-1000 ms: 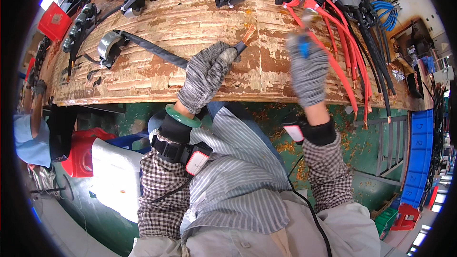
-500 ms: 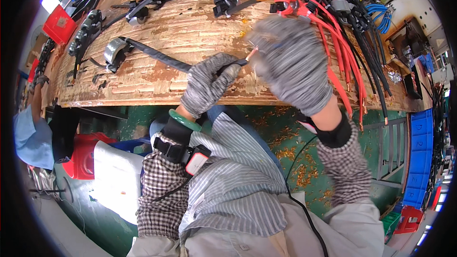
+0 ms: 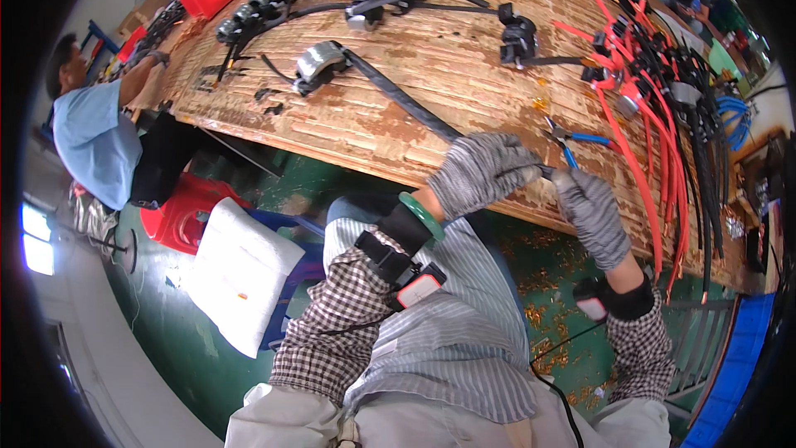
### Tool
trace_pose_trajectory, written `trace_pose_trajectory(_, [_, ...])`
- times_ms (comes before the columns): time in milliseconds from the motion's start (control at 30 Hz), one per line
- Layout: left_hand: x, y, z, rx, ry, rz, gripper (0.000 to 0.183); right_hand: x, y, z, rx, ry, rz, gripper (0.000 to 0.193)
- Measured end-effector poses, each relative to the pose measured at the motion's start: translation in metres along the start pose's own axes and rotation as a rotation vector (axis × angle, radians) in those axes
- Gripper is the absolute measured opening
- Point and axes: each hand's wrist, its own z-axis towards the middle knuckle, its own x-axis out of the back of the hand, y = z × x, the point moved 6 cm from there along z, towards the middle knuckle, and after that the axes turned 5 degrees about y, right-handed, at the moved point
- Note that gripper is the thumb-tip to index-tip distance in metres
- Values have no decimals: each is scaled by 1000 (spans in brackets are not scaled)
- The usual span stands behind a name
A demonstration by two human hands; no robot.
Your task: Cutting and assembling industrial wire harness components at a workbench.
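Note:
A black cable (image 3: 402, 105) with a silver ring-shaped metal clamp (image 3: 319, 62) at its far end runs across the wooden bench toward me. My left hand (image 3: 485, 174), in a grey knit glove, is closed around this cable near its near end. The gloved fingers of my right hand (image 3: 594, 217) pinch the short tip sticking out beyond the left fingers; the bare end is hidden by them. Just past my hands, cutting pliers (image 3: 572, 139) with blue handles and some red lie on the bench.
Red cables (image 3: 618, 145) and black cables (image 3: 705, 191) heap at the bench's right. More black cable pieces with clamps (image 3: 518, 37) lie along the back. At left a person in a light blue shirt (image 3: 98, 145) sits near a red stool (image 3: 178, 220). Copper-coloured scraps (image 3: 543, 323) litter the green floor.
My view has turned left. My right hand, blurred beside the cable's exposed copper end before, now pinches that end. The blue-handled cutting pliers now show on the bench.

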Motion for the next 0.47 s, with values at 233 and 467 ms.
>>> trace_pose_trajectory(233, [36, -1, 11, 316, -57, 114, 30, -30, 18, -28, -998, -9, 1291, 29])
trace_pose_trajectory(467, [210, -121, -26, 886, 171, 886, 71, -26, 4, -34, -495, -77, 487, 19])
